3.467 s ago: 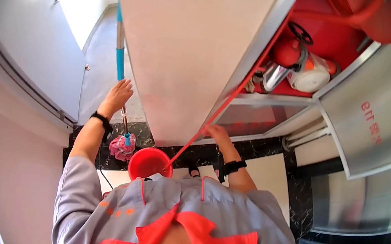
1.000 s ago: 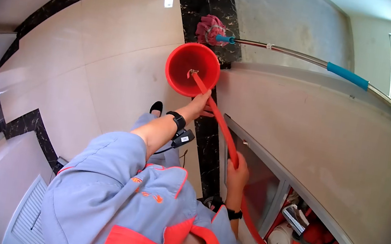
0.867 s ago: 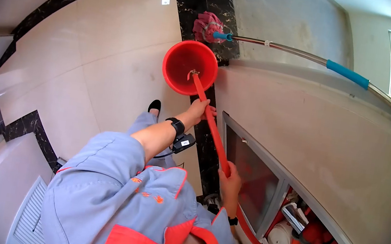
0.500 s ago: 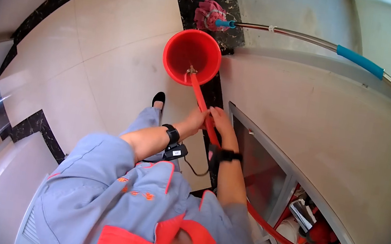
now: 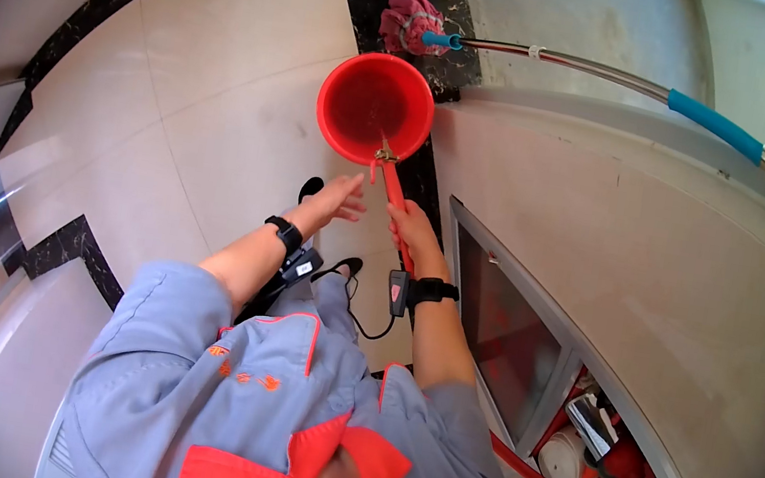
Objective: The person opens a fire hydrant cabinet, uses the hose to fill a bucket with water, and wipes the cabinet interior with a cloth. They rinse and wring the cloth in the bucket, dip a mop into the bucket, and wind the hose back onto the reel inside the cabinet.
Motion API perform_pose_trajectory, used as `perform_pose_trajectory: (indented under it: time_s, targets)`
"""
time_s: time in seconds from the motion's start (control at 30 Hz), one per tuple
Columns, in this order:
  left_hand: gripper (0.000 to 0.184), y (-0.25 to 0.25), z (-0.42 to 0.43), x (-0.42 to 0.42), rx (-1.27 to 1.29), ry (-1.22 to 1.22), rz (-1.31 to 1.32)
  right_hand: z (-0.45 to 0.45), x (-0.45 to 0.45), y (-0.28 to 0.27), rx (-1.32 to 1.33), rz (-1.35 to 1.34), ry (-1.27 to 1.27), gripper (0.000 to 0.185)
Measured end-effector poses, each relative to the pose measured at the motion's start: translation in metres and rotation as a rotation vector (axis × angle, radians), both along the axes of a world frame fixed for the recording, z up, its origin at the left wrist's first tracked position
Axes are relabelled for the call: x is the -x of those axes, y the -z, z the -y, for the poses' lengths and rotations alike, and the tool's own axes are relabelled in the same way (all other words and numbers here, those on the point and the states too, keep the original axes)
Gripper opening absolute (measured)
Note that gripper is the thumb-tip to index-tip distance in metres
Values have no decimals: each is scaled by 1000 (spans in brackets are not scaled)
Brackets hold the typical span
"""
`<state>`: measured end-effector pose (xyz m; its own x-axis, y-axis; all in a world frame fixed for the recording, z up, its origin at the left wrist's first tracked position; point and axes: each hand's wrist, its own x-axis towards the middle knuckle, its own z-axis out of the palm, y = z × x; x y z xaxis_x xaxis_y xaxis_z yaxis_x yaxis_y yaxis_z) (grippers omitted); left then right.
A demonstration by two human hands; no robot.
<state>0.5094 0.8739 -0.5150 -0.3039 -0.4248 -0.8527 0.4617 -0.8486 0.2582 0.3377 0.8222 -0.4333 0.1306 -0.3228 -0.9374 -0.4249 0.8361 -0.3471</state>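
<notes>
A red bucket (image 5: pixel 336 123) stands on the tiled floor, with a shallow layer of what looks like water inside. My right hand (image 5: pixel 411 231) is wrapped round a red hose (image 5: pixel 393 184) just below its brass end (image 5: pixel 385 154). That end rests over the bucket's near rim, and a thin stream seems to come from it. My left hand (image 5: pixel 340 201) is off the hose, to its left and below the bucket, fingers spread. The hose passes behind my right arm and reappears at the lower right, running into the red cabinet.
A pink mop head (image 5: pixel 411 24) lies on the black marble strip beyond the bucket, its blue and silver handle (image 5: pixel 615 76) stretching right. A metal-framed cabinet (image 5: pixel 573 352) at the lower right holds a white roll (image 5: pixel 563 458). My shoes are on the floor below the bucket.
My left hand has let go of the hose and moved left. My right hand has slid up near the brass end, which has shifted from inside the bucket to its near rim.
</notes>
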Motion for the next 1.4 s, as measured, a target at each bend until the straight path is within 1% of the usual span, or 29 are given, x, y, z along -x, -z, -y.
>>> perform_pose_trajectory:
  time_s: [0.07, 0.17, 0.3, 0.4, 0.5, 0.53, 0.63, 0.73, 0.83, 0.93, 0.97, 1.03, 1.07, 1.1, 1.13, 1.17, 1.2, 1.27, 1.37, 1.4]
  targets:
    - [30, -15, 26, 2, -24, -139, -82, 2, 0, -7, -5, 22, 23, 19]
    - [23, -8, 42, 3, 113, -82, -209, 4, 2, -10, -22, 64, 68, 19]
    - [11, 2, 47, 8, 132, 32, -201, 0, 12, -14, -66, 85, 97, 25]
    - [9, -7, 47, 11, 134, 98, -200, 6, 14, -16, -116, 103, 288, 32]
    - [8, -26, 46, 14, 166, 167, -227, 25, 5, -1, -33, 154, 285, 39]
    - [8, -34, 45, 17, 183, 190, -243, 33, 2, -1, -40, 149, 230, 38]
    - [9, -41, 37, 29, 209, 254, -269, 34, 0, 13, -32, 191, 304, 39]
    - [9, -46, 32, 34, 176, 296, -258, 26, -2, 26, 63, 35, 178, 40]
    - [8, -38, 27, 37, 249, 443, -161, 20, -4, 26, 99, -71, 65, 41]
    - [8, -33, 18, 37, 337, 503, 26, 23, -9, 7, -24, -119, 129, 41]
    - [9, -32, 15, 34, 463, 601, 206, 24, -10, 3, -53, -116, 122, 42]
    - [10, -54, 19, 22, 715, 792, 569, 25, -11, -2, -109, -113, 110, 44]
    - [11, -37, 12, 21, 811, 779, 650, 25, -12, -3, -97, -104, 95, 44]
    - [11, -9, 3, 22, 906, 764, 731, 26, -12, -3, -83, -95, 81, 45]
    - [12, -2, 5, 21, 1003, 747, 811, 27, -13, -4, -69, -86, 67, 45]
    - [13, 4, 6, 20, 1018, 778, 830, 28, -12, -6, -81, -88, 66, 45]
    - [14, -5, 14, 17, 1034, 808, 851, 31, -11, -8, -92, -88, 64, 46]
    - [15, -6, 24, 13, 1054, 870, 879, 38, -13, -12, -116, -77, 65, 47]
    - [15, -16, 37, 9, 1067, 881, 862, 42, -9, -8, -147, -40, 89, 48]
    - [15, -17, 39, 7, 1053, 888, 800, 43, -9, -12, -157, -38, 90, 49]
